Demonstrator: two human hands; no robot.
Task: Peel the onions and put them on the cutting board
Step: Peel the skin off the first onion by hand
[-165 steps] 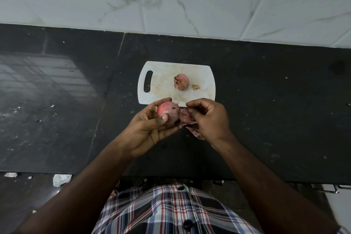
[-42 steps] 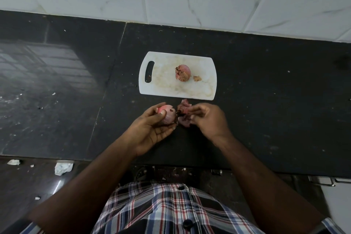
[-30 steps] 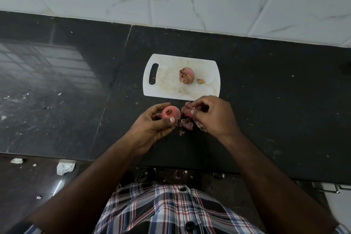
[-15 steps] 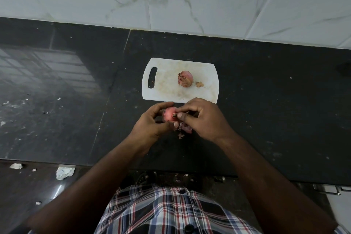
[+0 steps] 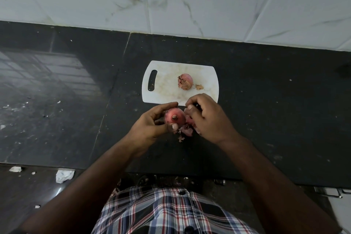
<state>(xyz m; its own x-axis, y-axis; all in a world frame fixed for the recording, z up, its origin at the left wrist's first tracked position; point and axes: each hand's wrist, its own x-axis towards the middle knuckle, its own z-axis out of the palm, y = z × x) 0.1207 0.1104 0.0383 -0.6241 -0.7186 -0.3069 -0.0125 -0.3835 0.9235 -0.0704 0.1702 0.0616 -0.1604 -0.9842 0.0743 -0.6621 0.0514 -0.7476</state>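
i see the left hand point(image 5: 150, 127) at frame centre, fingers curled round a pink onion point(image 5: 174, 118), thumb tip pressed on its near side, index finger arched over the top; the stub end of the onion faces the camera. left grip is wrapped on the onion, held just over the dark worktop point(image 5: 266, 91), near the lower edge of the white cutting board point(image 5: 165, 85)

right hand point(image 5: 209, 119) sits just right of the onion, fingers bent inward against its right side; that grip looks to be pinching at loose skin there, though i cannot tell exactly what the fingertips have hold of. a clump of purple-pink peel scraps point(image 5: 187, 131) hangs or lies just below the two hands, between them; whether it touches the worktop i cannot tell

on the cutting board, above the hands in the frame, a second onion point(image 5: 185, 81) lies right of the board's middle, brownish rough end toward the left. a small tan scrap point(image 5: 199, 87) lies just right of it, apart from it. the board's handle slot is at its left end

white marble-pattern tiles point(image 5: 190, 0) fill the top of the frame. a plaid shirt point(image 5: 167, 213) shows at the bottom centre
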